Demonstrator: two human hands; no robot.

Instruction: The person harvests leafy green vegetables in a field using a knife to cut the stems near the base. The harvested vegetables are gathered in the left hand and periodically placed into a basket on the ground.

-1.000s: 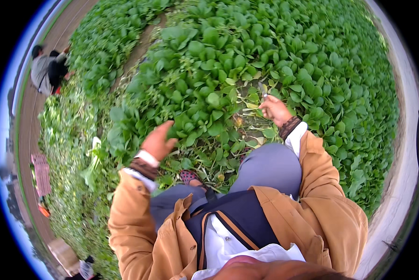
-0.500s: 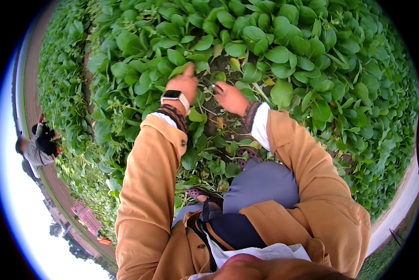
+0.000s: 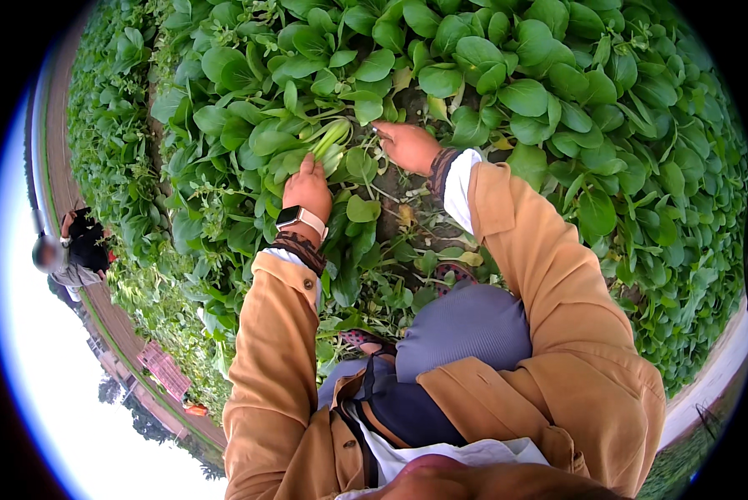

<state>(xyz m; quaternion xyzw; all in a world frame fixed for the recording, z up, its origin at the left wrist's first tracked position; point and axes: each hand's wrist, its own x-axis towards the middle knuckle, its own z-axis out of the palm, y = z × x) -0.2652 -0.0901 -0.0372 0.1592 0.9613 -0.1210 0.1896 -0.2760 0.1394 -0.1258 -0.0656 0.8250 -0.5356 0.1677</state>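
Observation:
A bok choy plant (image 3: pixel 334 135) leans over to the left, its pale green stems exposed and its base turned toward my right hand. At its near side, my left hand (image 3: pixel 309 193) reaches up with fingers stretched out, the tips touching the lower stems and leaves. My right hand (image 3: pixel 412 148) is closed just right of the bok choy's base, above bare soil. In it is a small knife (image 3: pixel 379 129); only a short metallic piece shows, the rest hidden by the fingers. A watch (image 3: pixel 289 217) sits on my left wrist.
Dense leafy greens (image 3: pixel 549 92) surround both hands. Yellowed leaves and cut scraps lie on the soil (image 3: pixel 386 187) between the plants. My bent knee (image 3: pixel 465 329) is close below. At far left, another person (image 3: pixel 82 250) is by the bed, with a pink crate (image 3: pixel 164 371) nearby.
My left hand has drawn back toward me and slightly left, uncovering the bok choy's pale stems. My right hand has moved slightly up and left, with the blade less visible.

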